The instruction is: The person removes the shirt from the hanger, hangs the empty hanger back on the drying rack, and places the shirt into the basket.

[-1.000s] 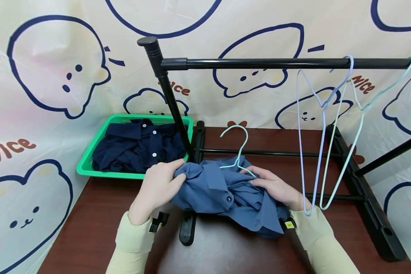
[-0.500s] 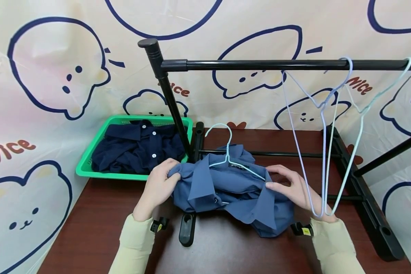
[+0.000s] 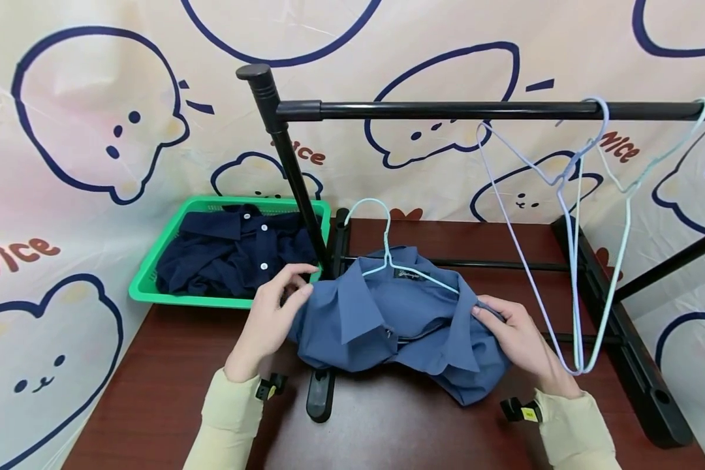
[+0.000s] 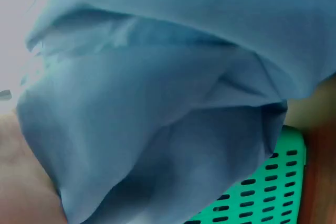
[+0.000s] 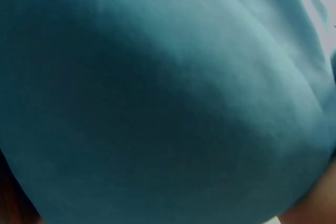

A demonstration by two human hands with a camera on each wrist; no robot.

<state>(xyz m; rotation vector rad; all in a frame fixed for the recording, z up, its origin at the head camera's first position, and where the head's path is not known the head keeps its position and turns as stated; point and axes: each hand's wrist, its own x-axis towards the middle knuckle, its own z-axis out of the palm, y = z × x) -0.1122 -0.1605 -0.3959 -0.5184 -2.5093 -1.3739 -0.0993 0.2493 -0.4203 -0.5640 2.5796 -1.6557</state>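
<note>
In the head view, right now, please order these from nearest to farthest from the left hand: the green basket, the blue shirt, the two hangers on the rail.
1. Blue shirt: held by the left hand.
2. Green basket: just behind, to the left.
3. Two hangers: far right, on the rail.

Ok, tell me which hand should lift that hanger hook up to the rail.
Probably the right hand: it grips the blue shirt on the side nearer the free stretch of the rail. The left hand sits by the rack post, which would block it. The hanger hook lies between them.
</note>
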